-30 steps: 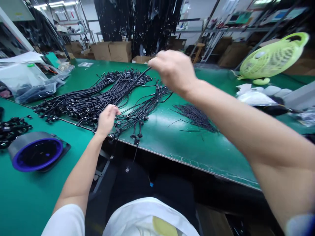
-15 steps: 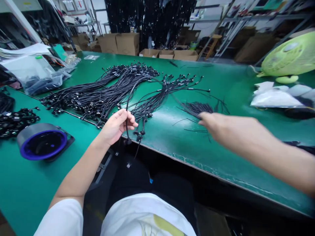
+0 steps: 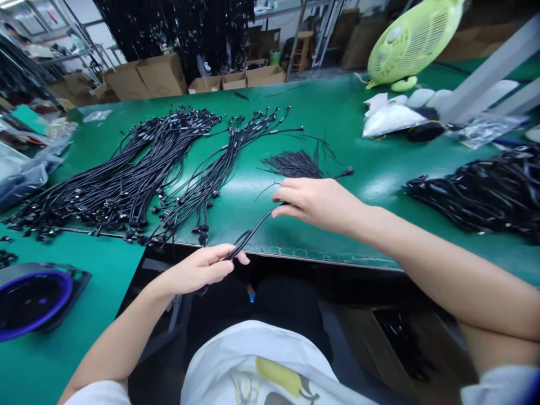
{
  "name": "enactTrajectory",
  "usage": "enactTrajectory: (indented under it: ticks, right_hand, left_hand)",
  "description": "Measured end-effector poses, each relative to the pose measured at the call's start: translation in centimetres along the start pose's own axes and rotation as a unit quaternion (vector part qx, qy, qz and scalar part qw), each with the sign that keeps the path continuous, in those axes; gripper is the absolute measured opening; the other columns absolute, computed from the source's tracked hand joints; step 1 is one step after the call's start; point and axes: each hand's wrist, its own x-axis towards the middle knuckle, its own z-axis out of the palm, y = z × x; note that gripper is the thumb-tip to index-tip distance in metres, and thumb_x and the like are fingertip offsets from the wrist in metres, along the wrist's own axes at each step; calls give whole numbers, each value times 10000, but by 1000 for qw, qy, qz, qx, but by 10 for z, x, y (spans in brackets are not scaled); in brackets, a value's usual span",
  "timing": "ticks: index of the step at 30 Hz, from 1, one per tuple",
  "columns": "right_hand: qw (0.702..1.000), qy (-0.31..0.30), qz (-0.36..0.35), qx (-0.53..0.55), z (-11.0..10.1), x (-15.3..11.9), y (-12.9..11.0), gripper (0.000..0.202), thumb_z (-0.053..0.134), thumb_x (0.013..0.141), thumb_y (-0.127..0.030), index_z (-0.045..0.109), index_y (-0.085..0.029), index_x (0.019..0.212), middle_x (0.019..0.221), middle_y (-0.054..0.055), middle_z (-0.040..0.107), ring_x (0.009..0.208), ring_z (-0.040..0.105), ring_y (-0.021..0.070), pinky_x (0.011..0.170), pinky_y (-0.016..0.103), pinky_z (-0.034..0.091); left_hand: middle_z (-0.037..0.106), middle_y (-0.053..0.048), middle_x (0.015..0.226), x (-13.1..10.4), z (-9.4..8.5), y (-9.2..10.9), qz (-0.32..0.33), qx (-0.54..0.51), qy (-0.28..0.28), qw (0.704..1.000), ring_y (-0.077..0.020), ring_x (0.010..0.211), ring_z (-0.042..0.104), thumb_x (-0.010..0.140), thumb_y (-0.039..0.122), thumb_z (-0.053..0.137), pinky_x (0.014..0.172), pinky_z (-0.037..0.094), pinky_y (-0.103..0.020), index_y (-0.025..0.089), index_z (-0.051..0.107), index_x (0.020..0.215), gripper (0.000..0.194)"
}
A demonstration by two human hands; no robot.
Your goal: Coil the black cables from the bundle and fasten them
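A looped black cable (image 3: 258, 226) stretches between my hands just above the table's front edge. My left hand (image 3: 206, 267) is closed round its lower part, with thumb and fingers pinching it. Higher and to the right, my right hand (image 3: 314, 203) grips the other part; a connector end (image 3: 346, 171) sticks out beyond that hand. Just behind the right hand lies a fan of thin black ties (image 3: 295, 163). A smaller bunch of black cables (image 3: 228, 160) is spread on the table left of them, and a large pile of cables (image 3: 135, 169) lies farther left.
A green fan (image 3: 411, 42) stands at the back right, near white bags (image 3: 390, 115). Bagged black cables (image 3: 481, 188) lie at the right. A purple-rimmed round container (image 3: 63, 287) sits on the left table. Cardboard boxes (image 3: 160, 76) stand behind the table.
My right hand has come from the thin ties to the cable and now grips it. The left hand has drawn lower, and the cable is now looped. The view has turned right.
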Motion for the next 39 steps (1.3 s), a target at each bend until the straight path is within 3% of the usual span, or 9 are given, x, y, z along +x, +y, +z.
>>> enactTrajectory:
  ticks: [2, 5, 10, 15, 19, 23, 30, 34, 39]
  right_hand:
    - [999, -7, 17, 50, 7, -10, 22, 434, 377, 961, -553, 637, -205, 961, 905, 62, 646, 777, 609, 167, 629, 256, 388]
    - [995, -7, 38, 90, 22, -29, 46, 481, 318, 967, -572, 641, -216, 959, 861, 58, 648, 763, 619, 180, 655, 277, 422]
    - [997, 33, 59, 48, 45, -51, 50, 434, 305, 994, -449, 656, -195, 976, 847, 71, 666, 766, 630, 200, 662, 304, 444]
    - [995, 85, 54, 5, 47, -53, 40, 343, 364, 985, -375, 649, -184, 975, 853, 59, 689, 744, 643, 201, 641, 311, 454]
    - [981, 170, 89, 16, 35, -56, 46, 320, 403, 975, -392, 641, -187, 916, 854, 74, 698, 748, 646, 186, 653, 287, 465]
    - [981, 171, 86, 13, 32, -60, 50, 330, 416, 971, -403, 649, -178, 908, 829, 68, 697, 727, 648, 179, 628, 278, 459]
    - [976, 146, 135, 92, 43, -60, 62, 323, 448, 950, -425, 648, -185, 867, 839, 71, 690, 758, 642, 178, 695, 286, 470]
    - [984, 129, 67, 101, 44, -64, 47, 237, 455, 967, -330, 632, -174, 954, 842, 63, 656, 747, 614, 161, 709, 278, 461]
    - [993, 98, -61, -13, 46, -68, -14, 229, 435, 977, -246, 629, -166, 883, 696, 37, 606, 615, 528, 155, 601, 291, 372]
  left_hand:
    - [357, 59, 554, -10, -11, -5, 11, -82, 9, 997, -76, 459, 331, 907, 420, 554, 462, 293, -221, 151, 640, 1140, 367]
    - [316, 75, 515, -20, -27, -18, 63, -197, 117, 971, -51, 411, 326, 892, 398, 593, 438, 305, -193, 131, 683, 995, 300]
    - [287, 82, 530, -11, -37, -22, 40, -359, 291, 886, -26, 401, 293, 896, 375, 602, 355, 248, -124, 123, 695, 908, 269]
    - [426, 45, 628, 3, -26, -13, 79, -401, 228, 884, -49, 561, 450, 872, 268, 613, 563, 427, -153, 101, 650, 1133, 312]
    - [527, 23, 555, -1, -19, -24, 24, -180, 211, 960, -89, 533, 493, 876, 405, 618, 556, 408, -211, 121, 674, 976, 306]
    - [442, 51, 435, -5, -14, -34, -28, -40, 153, 987, -66, 419, 373, 914, 485, 532, 473, 323, -205, 103, 687, 872, 414]
    - [339, 96, 417, -23, -7, -16, 105, -265, 22, 958, -31, 289, 208, 921, 420, 550, 326, 214, -171, 135, 636, 1203, 410]
    - [361, 107, 401, -30, -12, -2, 181, -374, 85, 906, -27, 253, 214, 954, 300, 503, 296, 237, -149, 160, 547, 1330, 404]
    - [590, 22, 659, -5, -20, -2, 137, -370, 273, 877, -34, 503, 529, 846, 207, 615, 423, 387, -104, 117, 651, 1076, 250]
